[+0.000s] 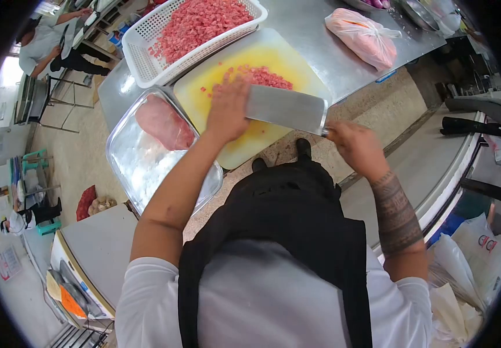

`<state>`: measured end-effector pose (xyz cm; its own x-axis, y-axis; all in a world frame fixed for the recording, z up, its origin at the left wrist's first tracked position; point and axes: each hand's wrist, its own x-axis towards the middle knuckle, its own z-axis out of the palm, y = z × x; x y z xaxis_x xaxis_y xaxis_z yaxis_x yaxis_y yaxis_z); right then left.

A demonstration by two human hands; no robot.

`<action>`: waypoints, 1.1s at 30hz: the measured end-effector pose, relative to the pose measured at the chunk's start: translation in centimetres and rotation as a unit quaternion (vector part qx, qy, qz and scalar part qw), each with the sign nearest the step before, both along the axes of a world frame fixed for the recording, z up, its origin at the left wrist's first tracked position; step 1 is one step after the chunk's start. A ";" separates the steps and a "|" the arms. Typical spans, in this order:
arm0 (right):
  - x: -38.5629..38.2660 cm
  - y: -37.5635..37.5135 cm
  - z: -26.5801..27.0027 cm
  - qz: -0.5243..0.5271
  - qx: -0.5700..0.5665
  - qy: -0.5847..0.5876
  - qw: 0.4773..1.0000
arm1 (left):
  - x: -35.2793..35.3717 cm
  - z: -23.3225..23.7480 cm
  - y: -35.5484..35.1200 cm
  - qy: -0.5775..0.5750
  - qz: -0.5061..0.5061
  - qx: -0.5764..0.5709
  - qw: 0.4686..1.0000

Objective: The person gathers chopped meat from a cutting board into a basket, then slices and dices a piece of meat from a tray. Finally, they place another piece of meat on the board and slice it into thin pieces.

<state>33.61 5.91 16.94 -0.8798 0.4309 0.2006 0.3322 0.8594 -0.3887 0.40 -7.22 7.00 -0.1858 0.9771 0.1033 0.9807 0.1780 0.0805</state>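
Note:
My right hand [358, 148] is closed round the handle of a broad cleaver [287, 108], at the right edge of the yellow and white cutting board [250, 152]. The blade lies across the board, its far end beside my left hand [229, 110]. That hand is laid over the board with fingers stretched forward, their tips at the diced meat [268, 77], somewhat blurred. The pile of pink cubes sits just beyond the blade, with a few loose bits around it. Left of the board, a slab of raw meat [163, 122] rests in a clear-lined metal tray [140, 188].
A white perforated basket [136, 64] heaped with diced meat [204, 26] stands behind the board. On the steel table [308, 35] lies a plastic bag of pink meat [362, 39]. A person [50, 46] works at the far left; another [27, 219] sits lower left.

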 end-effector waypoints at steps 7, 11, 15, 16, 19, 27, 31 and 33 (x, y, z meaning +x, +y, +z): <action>3.8 -4.4 -4.3 -0.254 -0.387 0.121 0.878 | -8.8 -6.6 0.1 -0.140 0.192 0.073 0.969; 2.0 -5.0 -7.1 -0.314 -0.406 0.093 0.854 | -6.9 -8.2 5.6 -0.201 0.129 0.101 0.966; -2.8 -6.0 -8.0 -0.279 -0.341 0.081 0.894 | -0.9 -6.3 8.5 -0.297 0.071 0.103 0.947; -4.3 -6.6 -8.1 -0.268 -0.319 0.088 0.905 | -0.3 -6.0 8.3 -0.308 0.058 0.101 0.944; -7.5 -8.2 -9.9 -0.235 -0.384 0.107 0.886 | -2.3 -5.9 7.6 -0.302 0.084 0.166 0.935; -4.3 -5.4 -5.9 -0.215 -0.652 0.090 0.722 | -9.2 -5.5 10.5 -0.273 0.017 0.060 0.960; -0.3 -2.8 -8.8 -0.239 -0.727 0.213 0.607 | -7.8 -5.8 11.9 -0.292 -0.085 0.000 0.953; 1.0 -1.3 -10.5 -0.231 -0.745 0.230 0.582 | -7.0 -5.9 11.8 -0.296 -0.171 -0.021 0.940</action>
<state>34.62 4.66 6.46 -0.6016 0.5977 -0.5300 -0.0392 -0.6848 -0.7277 -6.57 4.61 1.05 0.1265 0.9911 0.0414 0.7668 -0.1242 0.6298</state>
